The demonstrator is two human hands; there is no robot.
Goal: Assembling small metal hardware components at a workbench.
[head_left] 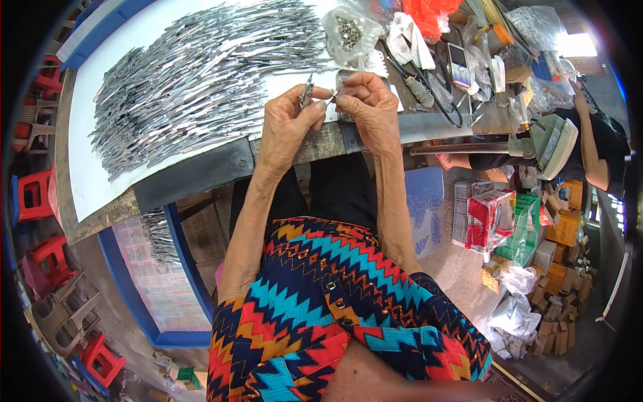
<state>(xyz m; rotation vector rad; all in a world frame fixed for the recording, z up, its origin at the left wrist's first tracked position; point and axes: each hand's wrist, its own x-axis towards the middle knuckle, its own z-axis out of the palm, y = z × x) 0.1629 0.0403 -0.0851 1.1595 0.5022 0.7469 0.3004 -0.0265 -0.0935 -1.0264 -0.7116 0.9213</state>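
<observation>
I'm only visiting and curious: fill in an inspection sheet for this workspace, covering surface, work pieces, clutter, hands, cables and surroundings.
Surface: wooden bench, its left part covered by a white sheet.
Work pieces: many slim metal pieces in a broad layer on the sheet.
Clutter: clear bag of small metal parts, orange-red plastic and a phone-like device, toward the right.
Hands: left hand pinches a small metal piece; right hand is close by, fingers curled, any grip too small to tell.
Cables: black cable loops near the front edge, right of the right hand.
Surroundings: red stools to the left; another person and a green basket to the right.
</observation>
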